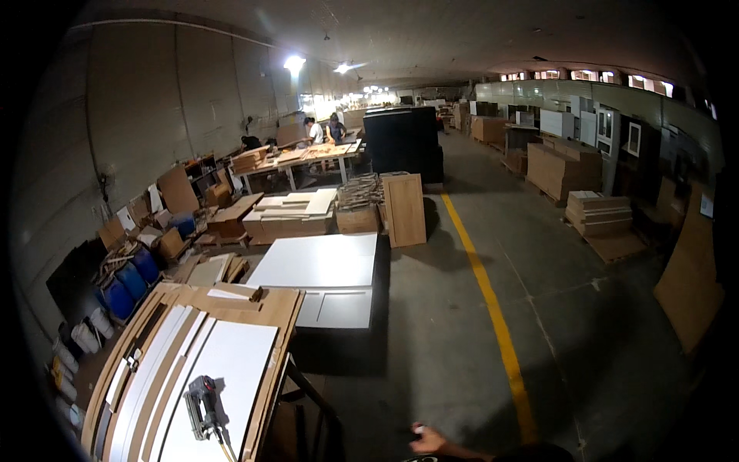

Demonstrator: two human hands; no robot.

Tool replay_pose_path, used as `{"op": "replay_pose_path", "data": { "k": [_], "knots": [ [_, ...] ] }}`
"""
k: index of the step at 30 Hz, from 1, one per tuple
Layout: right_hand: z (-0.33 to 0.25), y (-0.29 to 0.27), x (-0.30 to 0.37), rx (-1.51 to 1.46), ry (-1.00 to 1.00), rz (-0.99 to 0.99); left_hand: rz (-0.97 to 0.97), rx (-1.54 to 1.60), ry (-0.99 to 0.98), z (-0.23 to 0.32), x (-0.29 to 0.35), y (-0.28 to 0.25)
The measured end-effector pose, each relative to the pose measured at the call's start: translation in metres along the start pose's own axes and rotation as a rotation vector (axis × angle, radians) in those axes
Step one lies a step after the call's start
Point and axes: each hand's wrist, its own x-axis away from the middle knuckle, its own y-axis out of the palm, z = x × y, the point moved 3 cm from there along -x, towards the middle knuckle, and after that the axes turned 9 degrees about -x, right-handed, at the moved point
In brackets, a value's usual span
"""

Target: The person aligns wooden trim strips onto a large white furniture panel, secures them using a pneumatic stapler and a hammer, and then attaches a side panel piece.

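Observation:
My right hand (429, 441) shows at the lower edge, in front of my body and over the grey floor. Its fingers are curled, with a small pale spot at the fingertips that I cannot make out. My left hand is out of the picture. To the left of the hand stands a workbench (265, 302) with a wooden top. A black nail gun (203, 406) with a hose lies there on a white panel (242, 346). Long white and brown strips (146, 385) lie alongside the panel.
Beyond the bench lies a white panel stack (315, 262); a wooden door panel (405, 209) stands behind it. A yellow line (481, 277) runs along the floor. Blue barrels (119, 296) stand left, boards on a pallet (612, 242) right. Two people work at a far table (292, 162).

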Motion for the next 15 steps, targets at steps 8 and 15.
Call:
{"op": "replay_pose_path", "data": {
  "k": [8,15],
  "knots": [
    [-0.09,0.025,0.005,-1.341,0.547,0.146,0.675,1.095,-0.452,-0.103,0.154,-0.078],
    [-0.085,-0.121,0.085,-1.703,-0.043,0.914,1.425,1.309,-0.246,-0.162,0.31,-0.079]
  ]
}}
